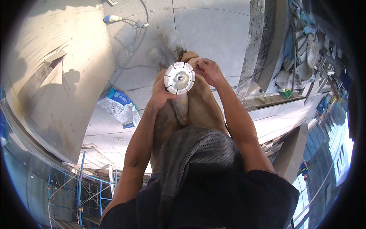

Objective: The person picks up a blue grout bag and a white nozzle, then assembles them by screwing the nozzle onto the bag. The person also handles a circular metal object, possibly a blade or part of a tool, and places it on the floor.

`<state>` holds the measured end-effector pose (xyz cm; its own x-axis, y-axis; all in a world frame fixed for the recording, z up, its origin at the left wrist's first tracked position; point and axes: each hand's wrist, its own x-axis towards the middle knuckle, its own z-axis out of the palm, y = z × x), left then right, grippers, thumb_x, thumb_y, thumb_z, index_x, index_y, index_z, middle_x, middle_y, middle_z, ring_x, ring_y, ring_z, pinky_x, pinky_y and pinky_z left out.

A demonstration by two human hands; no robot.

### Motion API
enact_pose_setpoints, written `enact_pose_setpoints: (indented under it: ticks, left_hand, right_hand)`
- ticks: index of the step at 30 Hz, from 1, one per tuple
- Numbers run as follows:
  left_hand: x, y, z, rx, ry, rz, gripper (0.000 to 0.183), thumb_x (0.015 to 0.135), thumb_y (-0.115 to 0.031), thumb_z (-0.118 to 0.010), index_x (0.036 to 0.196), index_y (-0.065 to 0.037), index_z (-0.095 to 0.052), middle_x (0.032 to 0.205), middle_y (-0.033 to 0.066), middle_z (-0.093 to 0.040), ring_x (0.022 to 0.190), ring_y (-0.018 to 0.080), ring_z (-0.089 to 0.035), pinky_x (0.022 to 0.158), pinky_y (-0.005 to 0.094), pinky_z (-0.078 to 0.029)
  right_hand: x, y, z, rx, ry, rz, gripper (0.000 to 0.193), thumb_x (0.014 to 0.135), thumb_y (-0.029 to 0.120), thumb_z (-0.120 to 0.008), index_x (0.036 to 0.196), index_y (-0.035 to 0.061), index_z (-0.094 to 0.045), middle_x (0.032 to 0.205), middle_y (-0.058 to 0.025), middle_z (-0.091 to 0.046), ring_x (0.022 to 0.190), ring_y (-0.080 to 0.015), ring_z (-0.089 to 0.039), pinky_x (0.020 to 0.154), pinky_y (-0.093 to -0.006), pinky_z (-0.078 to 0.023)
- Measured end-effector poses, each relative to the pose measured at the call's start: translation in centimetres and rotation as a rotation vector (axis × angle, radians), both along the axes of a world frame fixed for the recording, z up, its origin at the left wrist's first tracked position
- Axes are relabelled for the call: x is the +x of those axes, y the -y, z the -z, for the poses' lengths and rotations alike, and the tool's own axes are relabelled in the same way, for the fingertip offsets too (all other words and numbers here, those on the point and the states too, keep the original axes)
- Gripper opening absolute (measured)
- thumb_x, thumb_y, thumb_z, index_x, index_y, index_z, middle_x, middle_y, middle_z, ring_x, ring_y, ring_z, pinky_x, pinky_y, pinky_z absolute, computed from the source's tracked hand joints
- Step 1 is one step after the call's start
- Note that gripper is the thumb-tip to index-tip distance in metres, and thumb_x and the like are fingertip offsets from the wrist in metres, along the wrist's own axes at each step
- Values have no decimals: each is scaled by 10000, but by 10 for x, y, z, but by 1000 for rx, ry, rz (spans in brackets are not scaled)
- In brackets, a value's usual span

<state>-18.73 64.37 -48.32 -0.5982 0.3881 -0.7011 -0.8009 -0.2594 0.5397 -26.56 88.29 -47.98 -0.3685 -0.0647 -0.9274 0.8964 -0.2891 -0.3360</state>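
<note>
An angle grinder with a worn, dirty body lies between my thighs. Its silvery slotted cutting disc faces up, with a round metal hub at the centre. My left hand is wrapped around the grinder just under the disc, on its left side. Just past the disc's right edge, my right hand pinches a small dark round piece, whose exact kind I cannot make out. That piece is apart from the hub. My thighs, in brown trousers, are beneath the tool.
A crumpled blue and white bag lies on the pale floor to the left. A blue and white plug with a cable is at the far left. Rubble and a green bowl-shaped thing are at the right. Blue scaffolding stands lower left.
</note>
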Motion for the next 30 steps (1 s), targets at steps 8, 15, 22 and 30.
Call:
enact_pose_setpoints:
  ticks: [8,15,22,30]
  left_hand:
    - [0,-3,-1,59,26,-78,837,565,126,-755,1332,-40,-464,1235,41,-594,1140,185,-571,964,350,-489]
    - [-9,-5,-15,90,92,-137,868,503,96,-819,1298,-29,-493,1188,31,-580,1119,169,-535,989,322,-429]
    - [-8,-3,-14,89,133,-133,852,494,99,-820,1273,-39,-504,1150,27,-584,1091,166,-542,965,315,-441]
    - [-4,-3,-10,4,48,-107,811,475,51,-839,1222,-36,-534,1091,41,-598,1032,173,-559,906,313,-464]
  right_hand:
    - [-15,-1,-100,269,-259,-330,133,907,78,-629,856,11,-526,948,-98,-618,769,-143,-642,704,-278,-543]
    - [-16,37,-112,386,-587,-677,199,767,28,-736,838,17,-550,994,-91,-635,821,-178,-648,734,-291,-527]
    - [4,55,-99,573,-883,-846,363,707,113,-787,1011,41,-602,992,-129,-607,879,-308,-638,727,-378,-543]
    - [5,65,-100,578,-919,-897,352,748,76,-734,1059,5,-584,1084,-159,-570,912,-343,-631,746,-396,-548]
